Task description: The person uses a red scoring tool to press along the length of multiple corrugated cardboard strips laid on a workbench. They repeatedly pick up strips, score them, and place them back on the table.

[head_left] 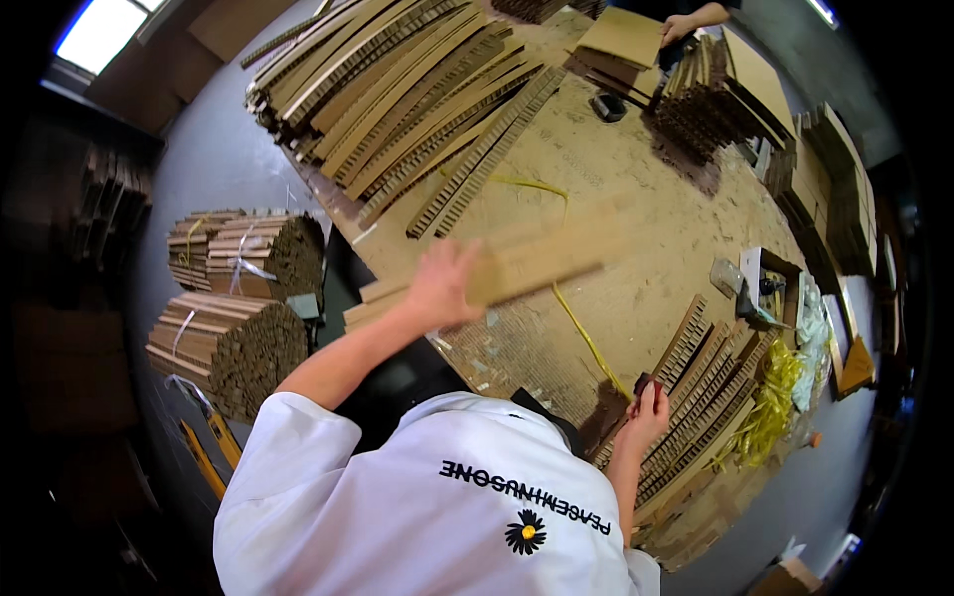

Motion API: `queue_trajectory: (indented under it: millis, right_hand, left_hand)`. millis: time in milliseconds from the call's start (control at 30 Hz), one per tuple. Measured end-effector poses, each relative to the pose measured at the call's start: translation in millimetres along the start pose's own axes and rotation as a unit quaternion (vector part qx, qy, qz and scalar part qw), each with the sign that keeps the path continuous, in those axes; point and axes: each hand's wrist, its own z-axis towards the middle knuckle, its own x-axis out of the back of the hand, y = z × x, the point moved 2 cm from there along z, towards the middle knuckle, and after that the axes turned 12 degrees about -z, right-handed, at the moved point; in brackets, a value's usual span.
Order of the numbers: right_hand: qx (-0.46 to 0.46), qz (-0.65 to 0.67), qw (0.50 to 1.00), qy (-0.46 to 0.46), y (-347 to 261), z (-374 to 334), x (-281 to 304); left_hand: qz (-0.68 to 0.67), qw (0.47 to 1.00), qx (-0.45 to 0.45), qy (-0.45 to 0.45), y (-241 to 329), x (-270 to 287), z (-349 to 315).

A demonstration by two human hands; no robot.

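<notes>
Blurred by motion, my left hand is closed over pale brown cardboard strips on the work table, its fingers across their top. The strips are smeared too. A yellow plastic strap runs beneath them, emerges on the far side and reaches toward my right hand. At the table's near right, my right hand is closed around a small dark red object; its kind cannot be made out. Beside that hand lie rows of honeycomb-edged cardboard strips.
A large pile of cardboard strips covers the far left of the table. Strapped bundles stand at left. Another person's hand is by stacked boards at the back. Tangled yellow strap and an open box lie right.
</notes>
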Motion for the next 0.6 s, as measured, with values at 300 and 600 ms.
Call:
queue_trajectory:
  millis: [300,600]
  right_hand:
    - [0.010,0.001,0.982,0.188,-15,-70,82]
    - [0.022,0.203,0.964,0.170,47,-81,225]
  left_hand:
    - [0.234,0.945,0.001,0.228,-65,97,217]
    - [-0.353,0.810,0.074,-0.462,171,-239,-41]
